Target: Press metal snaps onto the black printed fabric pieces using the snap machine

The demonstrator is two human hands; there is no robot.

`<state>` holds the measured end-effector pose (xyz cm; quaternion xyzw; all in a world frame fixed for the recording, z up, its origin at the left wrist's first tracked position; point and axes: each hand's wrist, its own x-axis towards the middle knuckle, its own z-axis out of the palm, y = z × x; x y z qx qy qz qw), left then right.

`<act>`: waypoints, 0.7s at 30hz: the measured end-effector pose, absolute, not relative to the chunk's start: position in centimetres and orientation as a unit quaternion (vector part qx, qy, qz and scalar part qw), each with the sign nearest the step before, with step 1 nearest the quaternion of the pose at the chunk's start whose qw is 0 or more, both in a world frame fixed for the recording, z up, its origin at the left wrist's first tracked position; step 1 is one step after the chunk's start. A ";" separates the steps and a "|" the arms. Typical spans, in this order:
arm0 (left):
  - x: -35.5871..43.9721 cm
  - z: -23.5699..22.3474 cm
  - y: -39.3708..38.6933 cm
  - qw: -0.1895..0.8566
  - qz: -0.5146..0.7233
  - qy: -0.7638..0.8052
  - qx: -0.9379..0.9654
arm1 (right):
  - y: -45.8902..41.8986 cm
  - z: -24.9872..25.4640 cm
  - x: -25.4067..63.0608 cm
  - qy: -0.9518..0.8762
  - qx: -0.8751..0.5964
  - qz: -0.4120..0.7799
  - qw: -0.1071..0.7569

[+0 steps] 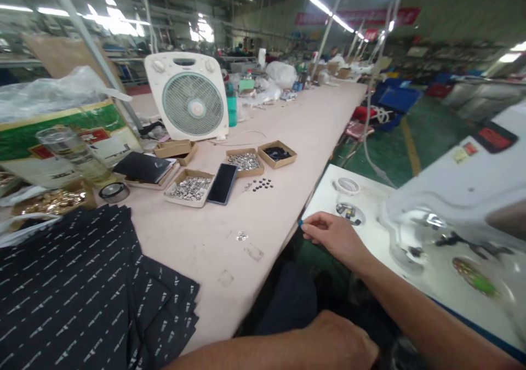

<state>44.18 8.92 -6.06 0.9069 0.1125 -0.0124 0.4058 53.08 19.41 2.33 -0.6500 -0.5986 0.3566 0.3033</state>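
Clearly, a long worktable stretches left of the white sewing machine. Nearer than the machine's head, the left hand has an indiscernible grip; left of the machine, the right hand pinches a tiny blue piece.

White box fan beside a teal bottle, black notebook nearby.

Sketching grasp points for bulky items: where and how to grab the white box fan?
Grip the top bar of the box fan, coming from above, fingers into the dark handle slot. The fan stands upright and the slot sits between two knobs, so lifting there should keep it balanced.
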 end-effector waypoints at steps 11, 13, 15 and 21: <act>42.5 -3.4 5.1 0.166 0.047 0.068 0.983 | -4.7 -1.0 60.1 -0.408 -0.753 0.349 0.381; 42.6 -3.0 4.1 0.139 0.062 0.053 0.987 | -6.7 -1.1 59.9 -0.396 -0.761 0.339 0.386; 42.5 -2.6 3.3 0.121 0.088 0.034 0.988 | -8.2 -1.1 59.7 -0.388 -0.760 0.335 0.400; 41.7 -1.6 2.5 0.106 0.128 0.027 0.986 | -10.2 -0.9 59.1 -0.383 -0.743 0.333 0.436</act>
